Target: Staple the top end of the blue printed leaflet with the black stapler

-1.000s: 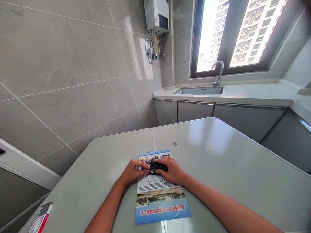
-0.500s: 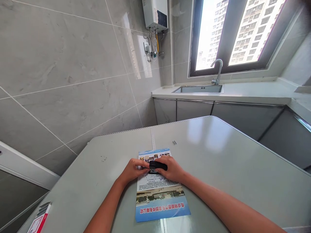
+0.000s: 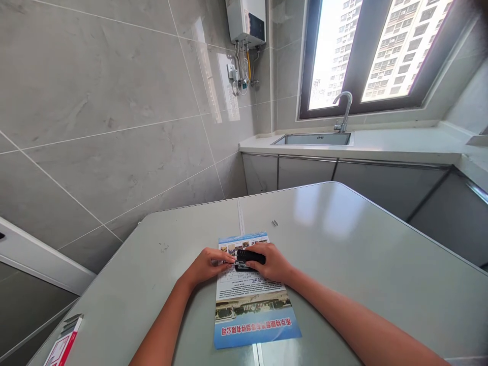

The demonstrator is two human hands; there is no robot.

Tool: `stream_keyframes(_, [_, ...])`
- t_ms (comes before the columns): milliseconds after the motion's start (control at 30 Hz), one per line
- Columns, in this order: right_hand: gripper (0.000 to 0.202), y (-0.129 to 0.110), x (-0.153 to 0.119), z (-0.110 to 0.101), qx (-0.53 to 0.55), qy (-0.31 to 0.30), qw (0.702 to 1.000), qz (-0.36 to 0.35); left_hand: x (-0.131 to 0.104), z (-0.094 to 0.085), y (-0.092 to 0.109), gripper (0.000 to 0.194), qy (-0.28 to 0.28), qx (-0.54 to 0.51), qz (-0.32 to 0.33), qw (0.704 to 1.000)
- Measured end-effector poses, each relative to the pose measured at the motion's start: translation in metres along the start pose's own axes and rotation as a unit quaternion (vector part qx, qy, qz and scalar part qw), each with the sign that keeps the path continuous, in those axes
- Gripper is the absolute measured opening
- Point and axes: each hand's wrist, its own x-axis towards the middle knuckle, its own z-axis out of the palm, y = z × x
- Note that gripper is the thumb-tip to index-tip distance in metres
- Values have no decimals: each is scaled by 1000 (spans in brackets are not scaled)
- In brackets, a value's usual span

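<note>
A black stapler (image 3: 250, 256) lies across the upper part of a printed leaflet (image 3: 254, 333) with blue ends and a building photo. My right hand (image 3: 272, 263) is closed around the stapler's right end, fingers above and thumb at the near side. At its left end, my left hand (image 3: 213, 264) keeps thumb and fingers pinched close together by the stapler's nose; what is between the fingertips is too small to make out. Two short strips of staples (image 3: 275, 222) rest on the table beyond the leaflet. Several loose bits like staples (image 3: 163, 247) are scattered to the left.
The pale table (image 3: 362, 264) has a seam down its middle. A red-and-white box (image 3: 64, 343) sits at the near left edge. Behind are a counter with a sink (image 3: 312, 140) and tap (image 3: 346, 109), a tiled wall (image 3: 114, 91), a water heater (image 3: 247, 23) and a window.
The stapler's top now shows a wider gap above its base, and both hands remain around it. The view has shifted slightly.
</note>
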Motion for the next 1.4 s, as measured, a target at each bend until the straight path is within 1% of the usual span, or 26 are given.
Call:
stream_keyframes(133, [36,7,2,-10,40,24,999,-13,-3,-12,2,21,8,1,3,1000])
stream_keyframes(200, [35,7,3,-15,57,25,998,-31,-3,-13,4,19,11,-11,-3,1000])
stream_keyframes(300, [34,2,2,-15,70,13,996,-55,0,-4,8,13,24,-29,-22,999])
stream_keyframes(400, [35,-7,-2,-9,48,-2,996,-74,4,13,9,16,42,-49,-35,997])
stream_keyframes(500, [33,-17,-8,-3,22,-14,996,-82,6,26,8,11,24,-55,-31,998])
stream_keyframes(533, [32,-19,-10,-1,16,-15,996,-83,7,29,8,8,15,-61,-26,998])
stream_keyframes(600, [31,-22,-11,0,16,-6,996,-86,7,30,8,15,17,-74,-13,997])
stream_keyframes(667, [33,-21,-8,-1,32,17,996,-80,9,29,9,22,53,-75,-2,996])
stream_keyframes(700, [34,-19,-5,-2,46,31,996,-65,10,28,9,24,82,-70,0,994])
stream_keyframes(767, [35,-13,2,-9,66,56,996,-10,13,25,8,24,152,-38,-8,988])
stream_keyframes(833, [34,-3,9,-20,63,95,991,65,16,22,3,16,211,37,-18,977])
stream_keyframes(867, [34,3,12,-27,49,120,987,99,17,21,-2,12,224,88,-22,970])
stream_keyframes(900, [35,10,13,-35,26,147,981,127,17,21,-7,12,221,143,-25,965])
stream_keyframes(933, [36,17,14,-43,-2,173,974,149,17,20,-12,16,205,194,-30,959])
stream_keyframes(1000, [38,29,13,-58,-72,198,959,188,17,19,-23,24,161,265,-52,949])
stream_keyframes(1033, [38,34,11,-65,-108,197,952,210,16,20,-28,25,139,284,-64,947])
stream_keyframes(1100, [37,42,7,-78,-161,173,939,251,15,20,-36,25,102,294,-81,947])
stream_keyframes(1167, [36,47,5,-88,-176,142,934,276,14,21,-39,25,86,287,-84,950])
stream_keyframes(1200, [36,47,5,-93,-170,126,936,281,14,21,-40,25,88,281,-82,952])
stream_keyframes(1300, [37,45,5,-101,-122,68,952,271,15,21,-39,25,104,271,-73,954])
stream_keyframes(1400, [34,39,7,-101,-80,-7,970,229,15,20,-35,26,109,261,-69,957])
